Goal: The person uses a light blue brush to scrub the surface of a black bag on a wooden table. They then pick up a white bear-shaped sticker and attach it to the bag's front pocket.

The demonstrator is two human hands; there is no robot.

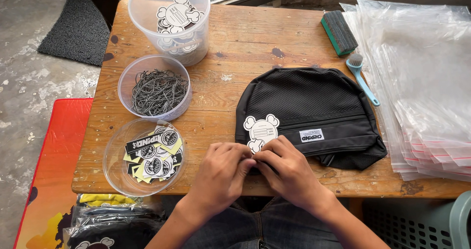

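Observation:
A black mesh pouch (314, 104) with a small white label lies on the wooden table (245, 43). A white bone-shaped paper tag (261, 130) rests against the pouch's lower left edge. My left hand (221, 173) and my right hand (287, 168) meet at the tag's bottom end, fingertips pinched together there. Whatever is between the fingers is hidden. Both hands sit at the table's near edge.
Left of my hands stand three clear tubs: one with stickers (147, 156), one with ball chains (157, 89), one with white tags (174, 18). A stack of clear plastic bags (422, 77), a blue brush (362, 80) and a green eraser block (338, 31) lie at the right.

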